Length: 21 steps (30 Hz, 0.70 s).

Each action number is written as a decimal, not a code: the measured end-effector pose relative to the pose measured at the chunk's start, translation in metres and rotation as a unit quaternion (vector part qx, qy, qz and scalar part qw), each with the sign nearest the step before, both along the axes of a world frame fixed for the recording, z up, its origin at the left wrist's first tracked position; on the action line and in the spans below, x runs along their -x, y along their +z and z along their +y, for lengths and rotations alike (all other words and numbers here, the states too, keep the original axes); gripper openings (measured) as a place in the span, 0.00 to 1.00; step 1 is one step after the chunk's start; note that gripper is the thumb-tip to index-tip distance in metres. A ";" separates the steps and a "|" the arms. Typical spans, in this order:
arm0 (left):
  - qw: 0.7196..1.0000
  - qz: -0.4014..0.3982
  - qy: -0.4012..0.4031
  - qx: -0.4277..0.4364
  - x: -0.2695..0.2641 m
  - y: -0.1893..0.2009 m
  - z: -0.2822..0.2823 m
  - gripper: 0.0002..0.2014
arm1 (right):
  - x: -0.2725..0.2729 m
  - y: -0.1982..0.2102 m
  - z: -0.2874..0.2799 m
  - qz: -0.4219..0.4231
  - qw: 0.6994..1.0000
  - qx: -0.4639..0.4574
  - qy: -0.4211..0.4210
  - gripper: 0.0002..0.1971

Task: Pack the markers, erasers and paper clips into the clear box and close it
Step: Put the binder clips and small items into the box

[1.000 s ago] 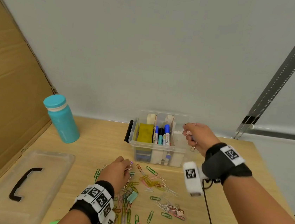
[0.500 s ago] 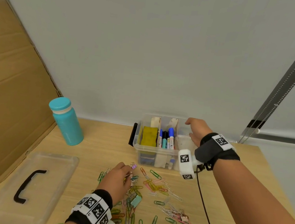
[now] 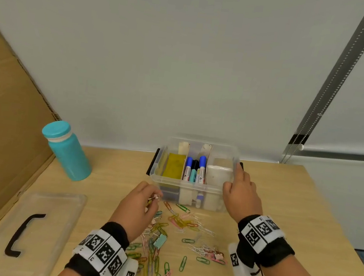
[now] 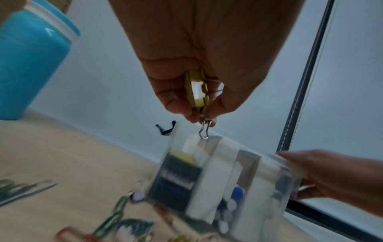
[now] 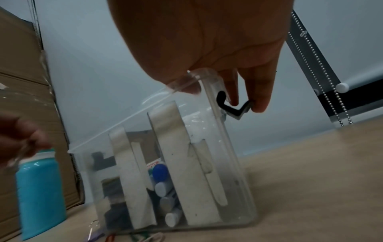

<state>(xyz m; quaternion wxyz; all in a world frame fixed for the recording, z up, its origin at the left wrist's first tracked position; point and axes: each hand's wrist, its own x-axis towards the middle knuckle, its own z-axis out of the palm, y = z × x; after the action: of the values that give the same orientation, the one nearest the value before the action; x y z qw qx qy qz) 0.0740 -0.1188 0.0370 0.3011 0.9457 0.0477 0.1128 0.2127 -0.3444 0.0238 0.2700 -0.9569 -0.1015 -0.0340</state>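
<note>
The clear box (image 3: 170, 192) stands open at the back of the table, holding a yellow eraser (image 3: 174, 166), several markers (image 3: 193, 171) and a white block (image 3: 218, 176). My right hand (image 3: 233, 177) grips the box's right end: thumb over the rim, fingers on the black latch (image 5: 234, 107). My left hand (image 3: 153, 199) hovers just left of the box front. It pinches a yellow binder clip (image 4: 196, 89) and a few paper clips (image 4: 204, 131). Many coloured paper clips (image 3: 179, 233) lie scattered on the table in front of the box.
The clear lid (image 3: 48, 224) with its black handle (image 3: 22, 233) lies flat at the front left. A teal bottle (image 3: 66, 149) stands back left beside a leaning cardboard sheet (image 3: 4, 117). The wall runs right behind the box.
My right hand came down from above the box and took hold of its right end. My left hand rose off the clip pile with clips pinched in it.
</note>
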 end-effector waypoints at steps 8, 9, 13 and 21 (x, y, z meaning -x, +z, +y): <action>0.997 -0.042 -0.052 -0.042 -0.045 0.056 -0.046 0.11 | 0.041 -0.007 -0.010 -0.046 0.999 -0.014 -0.013 0.32; 0.996 -0.035 -0.063 -0.057 -0.056 0.059 -0.054 0.10 | 0.043 -0.007 -0.010 -0.047 0.999 -0.015 -0.015 0.32; 0.985 0.059 -0.108 -0.124 -0.110 0.063 -0.088 0.11 | 0.045 -0.007 -0.007 -0.046 0.999 -0.013 -0.025 0.32; 0.953 0.205 -0.126 -0.185 -0.168 0.059 -0.115 0.26 | 0.046 -0.005 -0.007 -0.033 0.999 -0.014 -0.032 0.32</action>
<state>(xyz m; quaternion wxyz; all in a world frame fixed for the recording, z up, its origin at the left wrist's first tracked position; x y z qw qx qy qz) 0.2424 -0.2336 0.0957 0.1161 0.9859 -0.0333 -0.1155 0.1668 -0.3516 0.0186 0.2784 -0.9542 -0.0792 -0.0758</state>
